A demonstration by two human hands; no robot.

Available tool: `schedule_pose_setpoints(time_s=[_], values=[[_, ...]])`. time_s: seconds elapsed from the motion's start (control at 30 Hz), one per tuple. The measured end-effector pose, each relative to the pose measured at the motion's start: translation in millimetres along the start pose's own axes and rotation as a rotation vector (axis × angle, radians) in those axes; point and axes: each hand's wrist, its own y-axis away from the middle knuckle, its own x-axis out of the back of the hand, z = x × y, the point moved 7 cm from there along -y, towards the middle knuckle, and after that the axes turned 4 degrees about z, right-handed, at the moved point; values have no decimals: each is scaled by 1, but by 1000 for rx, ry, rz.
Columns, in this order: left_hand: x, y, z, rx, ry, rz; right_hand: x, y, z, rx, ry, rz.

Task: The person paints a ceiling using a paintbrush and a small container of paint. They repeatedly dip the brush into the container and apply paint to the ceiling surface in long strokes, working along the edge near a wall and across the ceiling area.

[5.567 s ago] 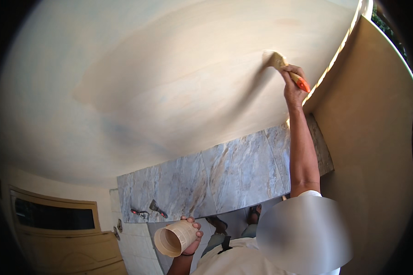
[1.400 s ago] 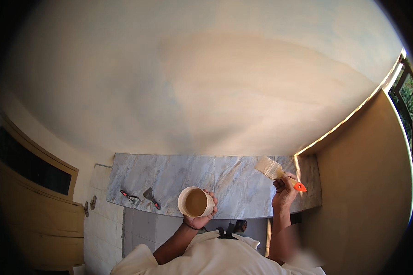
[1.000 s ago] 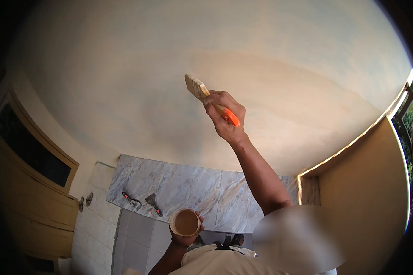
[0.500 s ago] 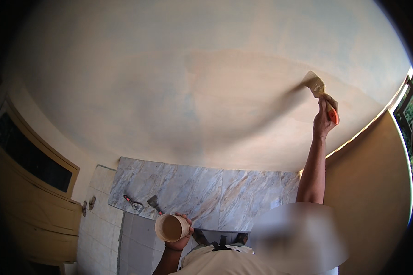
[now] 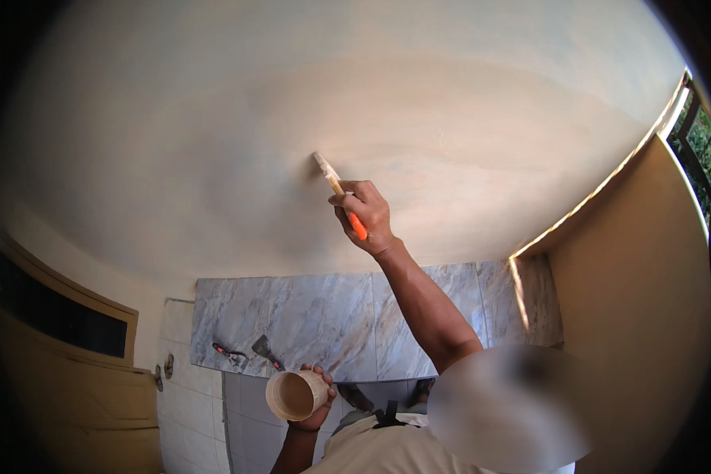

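My right hand (image 5: 365, 215) is closed around the handle of a paintbrush (image 5: 340, 188) with an orange handle end. The brush tip meets the pale wall (image 5: 213, 134) left of its middle, seen edge-on. A broad, slightly darker damp-looking patch spreads on the wall to the right of the brush. Low down, my left hand (image 5: 321, 401) grips a pale round tub (image 5: 294, 396), its open mouth tilted toward the view. Some brownish content shows inside the tub. The far side of the tub hides part of the left fingers.
A grey marbled slab (image 5: 324, 324) runs along the wall's foot. On it lie a scraper (image 5: 266, 350) and a smaller red-and-black handled tool (image 5: 227, 351). A yellowish door (image 5: 71, 403) stands at left, a tan panel (image 5: 632, 276) at right. Sandals (image 5: 169, 366) lie on the tiled floor.
My right hand and the brush have swept from the upper right of the wall leftward and lower. The darker patch reaches farther. My left hand still holds the tub in nearly the same place.
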Motion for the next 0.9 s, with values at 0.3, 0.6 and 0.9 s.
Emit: schedule_pose_setpoints(time_s=[0.3, 0.6, 0.9], values=[[-12, -14, -46, 54, 61, 4, 315, 44, 182, -435, 147, 503], [-19, -30, -108, 79, 26, 28, 255, 32, 126, -267, 357, 314], [-20, -55, -182, 131, 16, 48, 266, 127, 31, -1104, -624, 433]])
